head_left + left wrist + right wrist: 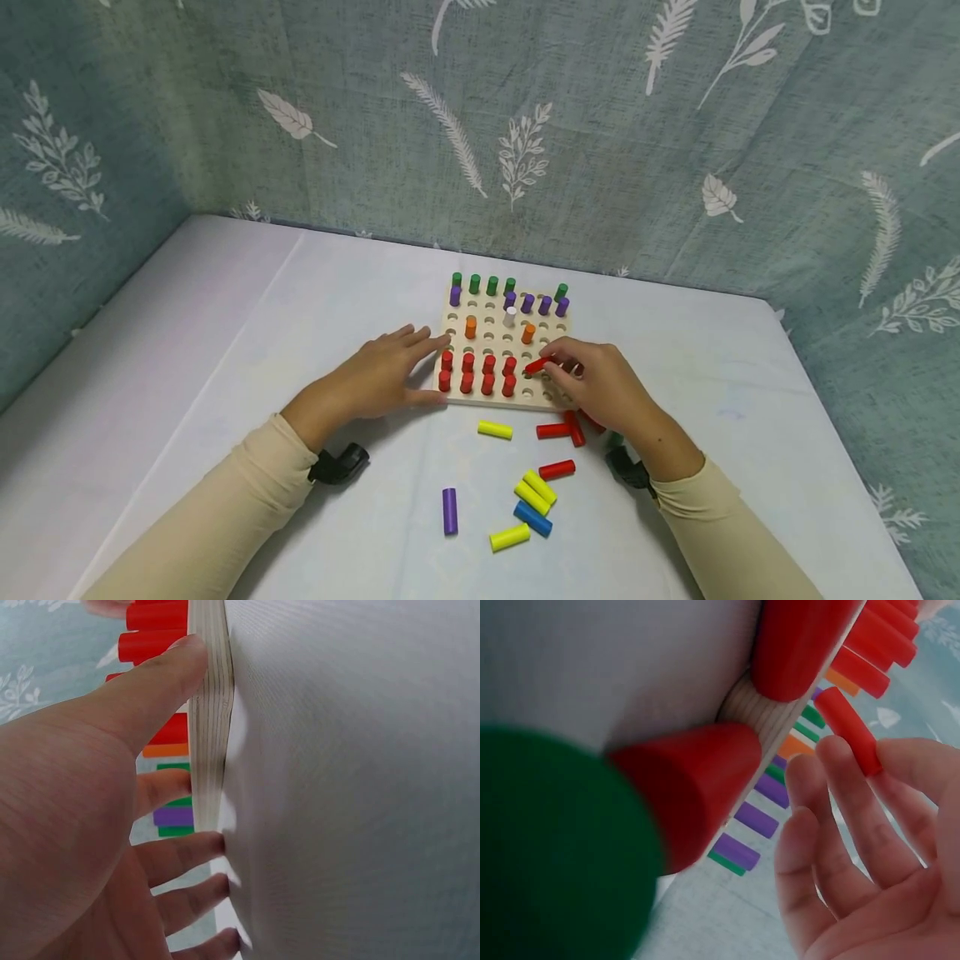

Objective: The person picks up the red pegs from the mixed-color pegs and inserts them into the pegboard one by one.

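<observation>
A wooden pegboard (517, 406) lies on the table, with two rows of red pegs (488, 365) standing in its front left part. Between thumb and fingers, my right hand (600, 379) pinches a red peg (847, 731), tilted over the front right of the board. My left hand (378, 375) has its fingers spread at the board's left side. In the left wrist view its thumb (169, 671) touches the front edge. Farther back stand green pegs (475, 284), purple pegs (528, 303), two orange pegs (470, 327) and a pale peg (511, 317).
In front of the board lie loose red pegs (553, 431), several yellow pegs (510, 537), a blue peg (533, 517) and a purple peg (450, 512). A green peg (615, 439) is partly hidden by the right wrist. Patterned cloth (345, 125) hangs behind the table.
</observation>
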The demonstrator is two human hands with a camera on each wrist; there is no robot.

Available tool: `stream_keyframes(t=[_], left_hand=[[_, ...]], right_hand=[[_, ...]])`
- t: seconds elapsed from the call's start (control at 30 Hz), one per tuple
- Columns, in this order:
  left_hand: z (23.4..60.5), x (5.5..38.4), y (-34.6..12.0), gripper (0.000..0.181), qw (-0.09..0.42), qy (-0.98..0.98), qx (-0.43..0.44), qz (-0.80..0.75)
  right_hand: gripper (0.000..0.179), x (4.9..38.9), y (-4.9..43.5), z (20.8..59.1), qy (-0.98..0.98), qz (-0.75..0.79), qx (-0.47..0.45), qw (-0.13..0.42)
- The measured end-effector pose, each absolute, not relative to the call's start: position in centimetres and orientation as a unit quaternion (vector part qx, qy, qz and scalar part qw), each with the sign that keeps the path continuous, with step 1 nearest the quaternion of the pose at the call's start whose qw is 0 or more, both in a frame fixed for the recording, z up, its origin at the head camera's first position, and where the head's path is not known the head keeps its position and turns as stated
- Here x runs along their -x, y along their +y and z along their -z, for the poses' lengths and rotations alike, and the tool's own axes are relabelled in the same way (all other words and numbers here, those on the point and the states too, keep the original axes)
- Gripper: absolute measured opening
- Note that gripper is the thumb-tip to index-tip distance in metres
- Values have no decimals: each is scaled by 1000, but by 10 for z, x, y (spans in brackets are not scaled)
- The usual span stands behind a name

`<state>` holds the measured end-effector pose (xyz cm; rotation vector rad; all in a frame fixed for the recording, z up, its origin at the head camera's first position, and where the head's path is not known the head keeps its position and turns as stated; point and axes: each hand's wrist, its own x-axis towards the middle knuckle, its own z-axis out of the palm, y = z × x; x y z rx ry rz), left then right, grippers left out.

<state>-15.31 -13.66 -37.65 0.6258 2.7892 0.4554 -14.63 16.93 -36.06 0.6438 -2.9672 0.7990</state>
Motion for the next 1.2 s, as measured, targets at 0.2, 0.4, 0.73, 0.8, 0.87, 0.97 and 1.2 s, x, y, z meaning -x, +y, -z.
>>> stream_keyframes(t=[0.2, 0.4, 0.73, 0.8, 0.87, 0.97, 1.2], left_hand=[[377, 153, -136, 90, 132, 956, -211, -154], [377, 154, -137, 89, 117, 957, -215, -156], [377, 155, -135, 90, 121, 957, -215, -155], [376, 155, -135, 89, 118, 957, -216, -154], [376, 154, -135, 89, 122, 956, -216, -154], [377, 153, -135, 89, 131, 955, -216, -154], [377, 153, -134, 89, 120, 956, -216, -155]], right_hand=[[22, 146, 169, 364, -945, -251, -208, -17], [22, 148, 170, 366, -945, -247, -212, -19], [24, 148, 173, 368, -947, -244, -207, -29], [25, 148, 172, 367, -948, -241, -207, -26], [26, 147, 172, 367, -950, -233, -208, -24], [27, 146, 173, 369, -952, -221, -211, -24], [31, 144, 172, 369, -952, -219, -214, -6]])
